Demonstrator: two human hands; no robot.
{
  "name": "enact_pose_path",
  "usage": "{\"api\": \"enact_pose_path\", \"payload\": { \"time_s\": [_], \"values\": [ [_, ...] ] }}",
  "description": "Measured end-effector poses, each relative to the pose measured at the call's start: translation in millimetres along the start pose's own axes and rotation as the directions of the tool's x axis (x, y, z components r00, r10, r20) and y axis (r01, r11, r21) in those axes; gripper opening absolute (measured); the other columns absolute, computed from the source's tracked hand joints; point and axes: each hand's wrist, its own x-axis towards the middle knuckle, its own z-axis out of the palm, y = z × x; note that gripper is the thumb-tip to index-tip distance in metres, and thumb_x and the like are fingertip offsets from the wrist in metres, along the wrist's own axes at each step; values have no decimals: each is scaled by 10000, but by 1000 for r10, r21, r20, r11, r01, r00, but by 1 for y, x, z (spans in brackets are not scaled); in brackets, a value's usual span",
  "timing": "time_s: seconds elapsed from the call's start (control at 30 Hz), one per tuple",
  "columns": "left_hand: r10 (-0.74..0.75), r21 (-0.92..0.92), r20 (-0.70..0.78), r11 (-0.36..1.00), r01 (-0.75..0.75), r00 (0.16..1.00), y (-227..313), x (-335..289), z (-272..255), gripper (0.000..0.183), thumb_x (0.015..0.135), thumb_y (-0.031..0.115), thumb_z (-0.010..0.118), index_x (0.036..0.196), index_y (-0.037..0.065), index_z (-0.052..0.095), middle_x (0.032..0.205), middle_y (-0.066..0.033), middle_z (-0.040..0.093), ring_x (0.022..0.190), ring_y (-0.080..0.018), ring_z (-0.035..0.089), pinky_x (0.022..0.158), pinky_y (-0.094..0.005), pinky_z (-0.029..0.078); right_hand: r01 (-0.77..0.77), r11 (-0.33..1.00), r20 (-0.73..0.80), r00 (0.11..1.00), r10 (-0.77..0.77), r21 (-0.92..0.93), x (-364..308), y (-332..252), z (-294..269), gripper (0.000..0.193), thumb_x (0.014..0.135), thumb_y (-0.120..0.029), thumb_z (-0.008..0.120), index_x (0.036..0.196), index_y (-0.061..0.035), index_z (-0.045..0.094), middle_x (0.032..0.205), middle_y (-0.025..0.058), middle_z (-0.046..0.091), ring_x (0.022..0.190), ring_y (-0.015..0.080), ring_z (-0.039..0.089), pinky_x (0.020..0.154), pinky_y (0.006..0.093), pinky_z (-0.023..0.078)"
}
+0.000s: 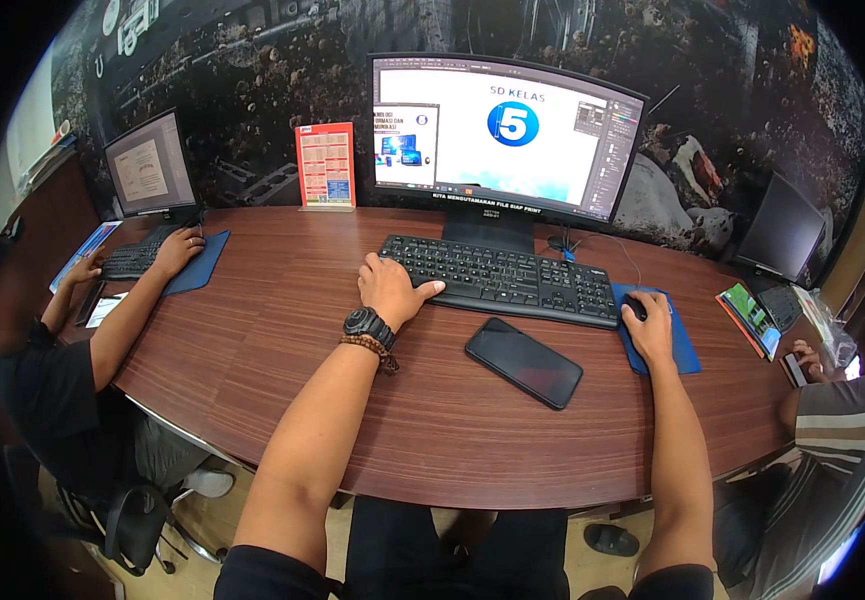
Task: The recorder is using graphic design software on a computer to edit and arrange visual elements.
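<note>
The curved brown tabletop [423, 430] runs wide in front of the person, its near edge bowing just above the lap; bare wood lies open between the two forearms and to the left of the left arm. The left hand [390, 288], with a black wristwatch [368, 324] and a bead bracelet [373, 350] on its wrist, rests palm down with loosely curled fingers at the left end of the black keyboard [508, 278], the thumb touching the keyboard's near edge; it holds nothing. The right hand [650, 322] lies cupped over a dark mouse [635, 306] on a blue mouse pad [681, 352], just beside the keyboard's right end. A black phone [524, 362] lies flat and slanted between the hands, near the keyboard's front edge, screen dark. Behind the keyboard stands a lit monitor [503, 135]; a red card on a stand [326, 166] sits to its left. At the left a second person types at another keyboard [138, 258] before a smaller screen [150, 165]; at the right a person in a striped sleeve [833, 425] sits near a dark monitor [780, 232].
</note>
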Motion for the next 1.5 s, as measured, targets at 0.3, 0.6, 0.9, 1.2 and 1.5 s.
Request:
{"api": "enact_pose_path", "payload": {
  "time_s": [0.3,0.6,0.9,1.2,1.5],
  "values": [
    [-3,18,36,1000,3,999,0,1,0,973,751,688,722,1155,-186,577,1264,-266,474,1130,-384,496,979,-465,446,16,1000,-14,1000,-16,-5,1,4,1,331,828,-228,708,1106,-48,701,1165,185,583,1089,369,585,950,438,474],
    [-2,11,27,1000,2,1000,0,1,1,979,756,682,722,1162,-194,564,1271,-273,470,1143,-392,493,988,-470,442,16,1000,-13,1000,-16,-2,1,5,1,328,829,-227,705,1103,-48,700,1168,184,582,1095,371,580,953,441,470],
    [5,11,40,1000,-6,999,1,1,0,981,767,678,713,1163,-205,554,1258,-271,473,1135,-394,496,984,-472,444,18,1000,-29,999,-18,-9,2,8,3,323,822,-226,704,1088,-44,707,1151,178,590,1077,366,589,945,435,475],
    [4,15,30,1000,-4,1000,0,0,-1,972,768,678,711,1153,-203,562,1247,-267,481,1123,-389,503,977,-470,449,9,1000,-53,999,-10,-24,1,6,3,312,817,-218,695,1076,-44,710,1136,183,591,1061,366,594,932,429,482],
    [3,12,27,1000,-3,1000,0,1,0,969,759,682,716,1148,-193,571,1247,-267,490,1123,-393,511,977,-473,454,22,1000,-69,997,-23,-16,1,8,4,298,810,-203,693,1061,-41,711,1119,182,597,1052,370,597,927,434,484]
  ]
}}
